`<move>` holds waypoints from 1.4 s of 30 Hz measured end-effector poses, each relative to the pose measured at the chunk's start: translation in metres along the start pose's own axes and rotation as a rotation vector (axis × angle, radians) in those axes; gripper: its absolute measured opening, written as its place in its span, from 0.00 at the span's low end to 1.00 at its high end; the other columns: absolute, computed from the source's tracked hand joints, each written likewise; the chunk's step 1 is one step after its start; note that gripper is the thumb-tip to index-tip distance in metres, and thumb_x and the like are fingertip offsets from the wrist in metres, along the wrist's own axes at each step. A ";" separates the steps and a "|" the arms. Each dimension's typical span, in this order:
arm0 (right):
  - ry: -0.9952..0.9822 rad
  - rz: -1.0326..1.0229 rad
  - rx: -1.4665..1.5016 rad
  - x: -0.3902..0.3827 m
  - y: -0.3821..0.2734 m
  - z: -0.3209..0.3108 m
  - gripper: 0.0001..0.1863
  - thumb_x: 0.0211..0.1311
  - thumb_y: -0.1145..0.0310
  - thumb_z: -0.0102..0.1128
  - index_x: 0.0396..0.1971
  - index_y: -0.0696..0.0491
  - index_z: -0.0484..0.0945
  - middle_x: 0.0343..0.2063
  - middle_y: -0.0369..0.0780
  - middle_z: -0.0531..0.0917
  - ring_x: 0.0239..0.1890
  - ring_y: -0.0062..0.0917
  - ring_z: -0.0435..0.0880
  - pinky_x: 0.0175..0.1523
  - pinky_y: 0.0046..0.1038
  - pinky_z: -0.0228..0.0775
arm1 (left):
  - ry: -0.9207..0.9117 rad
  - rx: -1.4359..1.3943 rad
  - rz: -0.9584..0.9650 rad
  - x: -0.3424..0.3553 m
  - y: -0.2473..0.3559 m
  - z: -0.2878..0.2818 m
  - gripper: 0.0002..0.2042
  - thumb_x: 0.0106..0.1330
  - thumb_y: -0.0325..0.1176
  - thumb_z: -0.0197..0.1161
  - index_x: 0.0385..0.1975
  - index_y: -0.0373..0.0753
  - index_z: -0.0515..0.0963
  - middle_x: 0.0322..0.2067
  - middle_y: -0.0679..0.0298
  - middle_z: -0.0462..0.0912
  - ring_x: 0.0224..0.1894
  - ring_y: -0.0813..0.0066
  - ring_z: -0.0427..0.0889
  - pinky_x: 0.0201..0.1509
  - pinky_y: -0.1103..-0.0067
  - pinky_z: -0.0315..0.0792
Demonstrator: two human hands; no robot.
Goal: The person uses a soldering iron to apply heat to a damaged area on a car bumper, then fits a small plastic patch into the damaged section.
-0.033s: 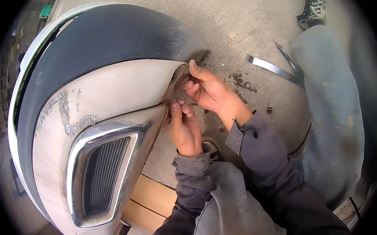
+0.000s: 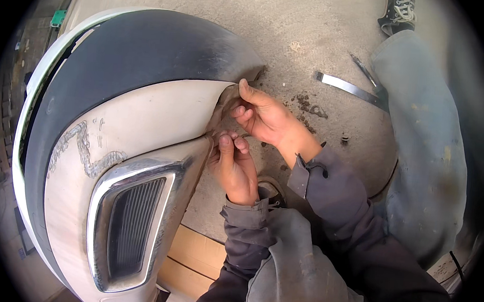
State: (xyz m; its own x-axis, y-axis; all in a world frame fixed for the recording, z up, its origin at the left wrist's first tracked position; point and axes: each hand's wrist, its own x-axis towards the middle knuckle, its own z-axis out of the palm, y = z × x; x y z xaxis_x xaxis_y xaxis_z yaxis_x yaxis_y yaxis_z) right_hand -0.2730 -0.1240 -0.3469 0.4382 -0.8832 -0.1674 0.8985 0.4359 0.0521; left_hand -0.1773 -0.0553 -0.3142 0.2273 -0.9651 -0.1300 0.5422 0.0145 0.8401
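Though bare, two hands (image 2: pixel 236 173) (image 2: pixel 269 118) at one scuffed bumper (image 2: pixel 161 103)

The single head view looks steeply down from above the person's lap, its lens at arm's reach from the left hand (image 2: pixel 236 173) and right hand (image 2: pixel 266 119), near enough to tell separate fingers (image 2: pixel 227 150). Both hands sit about mid-picture, with the sleeves (image 2: pixel 346 195) rising from the lower edge. The wide fisheye takes in the bumper (image 2: pixel 161 106) on the left, the floor (image 2: pixel 218 9) above and right, bending outlines toward a round black rim. The smeared far-left strip is probably more ground.
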 end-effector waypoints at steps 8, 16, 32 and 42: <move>0.004 -0.011 0.009 0.004 0.005 -0.002 0.13 0.60 0.58 0.58 0.30 0.53 0.74 0.27 0.33 0.76 0.25 0.15 0.72 0.25 0.10 0.64 | -0.496 0.945 -0.189 -0.046 0.048 -0.029 0.05 0.62 0.26 0.58 0.34 0.30 0.75 0.35 0.60 0.76 0.36 0.75 0.75 0.40 0.79 0.71; 0.106 -0.020 -0.004 -0.010 0.013 0.015 0.19 0.59 0.52 0.57 0.34 0.54 0.74 0.30 0.36 0.76 0.31 0.22 0.75 0.37 0.22 0.71 | -0.693 1.001 -0.967 -0.098 0.064 -0.059 0.05 0.64 0.27 0.57 0.31 0.31 0.73 0.25 0.65 0.78 0.28 0.81 0.74 0.35 0.83 0.70; 0.036 -0.023 0.069 -0.005 0.009 0.001 0.20 0.59 0.53 0.57 0.32 0.58 0.75 0.31 0.39 0.76 0.30 0.24 0.77 0.40 0.27 0.76 | -0.324 0.942 -0.966 -0.109 0.052 -0.095 0.04 0.63 0.23 0.55 0.37 0.33 0.71 0.29 0.67 0.75 0.28 0.85 0.72 0.32 0.87 0.67; 0.079 -0.054 0.005 -0.007 0.006 0.007 0.15 0.59 0.60 0.60 0.32 0.59 0.75 0.29 0.36 0.75 0.29 0.21 0.76 0.39 0.24 0.77 | -0.357 1.006 -1.046 -0.112 0.058 -0.097 0.06 0.61 0.22 0.58 0.37 0.32 0.73 0.31 0.66 0.79 0.31 0.86 0.74 0.36 0.87 0.69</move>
State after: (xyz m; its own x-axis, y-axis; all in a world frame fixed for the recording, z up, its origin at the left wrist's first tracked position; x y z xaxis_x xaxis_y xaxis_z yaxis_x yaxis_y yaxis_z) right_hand -0.2711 -0.1161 -0.3388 0.3859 -0.8888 -0.2471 0.9209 0.3871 0.0459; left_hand -0.0930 0.0785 -0.3022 -0.1871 -0.4385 -0.8790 -0.4728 -0.7441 0.4719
